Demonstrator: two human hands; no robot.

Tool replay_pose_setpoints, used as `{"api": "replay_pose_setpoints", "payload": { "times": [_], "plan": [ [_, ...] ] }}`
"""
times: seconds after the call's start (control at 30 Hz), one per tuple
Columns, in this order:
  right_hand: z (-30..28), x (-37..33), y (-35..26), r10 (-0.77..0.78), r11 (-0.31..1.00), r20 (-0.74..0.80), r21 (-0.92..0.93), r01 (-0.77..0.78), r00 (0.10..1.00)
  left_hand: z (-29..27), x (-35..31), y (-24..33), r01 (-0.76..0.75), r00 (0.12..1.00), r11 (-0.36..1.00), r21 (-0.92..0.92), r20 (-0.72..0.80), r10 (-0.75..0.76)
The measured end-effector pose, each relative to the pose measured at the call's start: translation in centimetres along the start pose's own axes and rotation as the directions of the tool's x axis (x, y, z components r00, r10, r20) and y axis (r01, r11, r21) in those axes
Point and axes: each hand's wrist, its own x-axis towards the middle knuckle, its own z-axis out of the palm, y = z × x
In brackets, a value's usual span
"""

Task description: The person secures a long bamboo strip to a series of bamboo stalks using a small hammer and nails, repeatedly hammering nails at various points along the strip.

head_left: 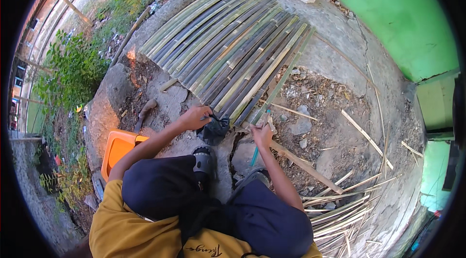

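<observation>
Split bamboo slats (228, 49) lie side by side in a wide mat-like row, green and dark brown, their near ends close to my hands. My left hand (195, 118) is at these near ends, its fingers closed on a crumpled black plastic bag (214, 131). At the row's right edge, a long green slat (287, 74) slants toward my right hand (262, 135). The fingers of that hand are pinched together. A narrow teal strip (255, 156) shows above and below them, and a pale scrap (272, 126) sticks out beside them.
An orange plastic tray or seat (119, 149) stands left of my knees. Near it lies a tool with a brown handle (147, 107). Thin bamboo strips (347, 214) are heaped at lower right, near a flat wooden piece (306, 166). A green wall (393, 10) rises at right.
</observation>
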Motion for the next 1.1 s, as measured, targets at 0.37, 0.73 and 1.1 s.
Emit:
{"api": "replay_pose_setpoints", "payload": {
  "times": [0.37,0.73,1.1],
  "plan": [
    [-8.2,-2.4,5.2,-0.072,0.994,-0.013,-0.079,0.070,0.997,-0.6,5.8,2.8,-0.358,0.934,0.933,0.043,-0.001,0.358],
    [-18.2,-8.9,1.2,-0.146,0.908,-0.235,-0.417,0.036,0.961,-6.2,15.0,5.9,-0.368,0.868,0.916,-0.158,0.295,0.399],
    [-19.3,-9.2,7.2,0.103,0.769,-0.303,-0.580,-0.270,0.947,-7.1,12.8,1.7,-0.320,0.921,0.932,-0.168,0.174,0.348]
  ]
}}
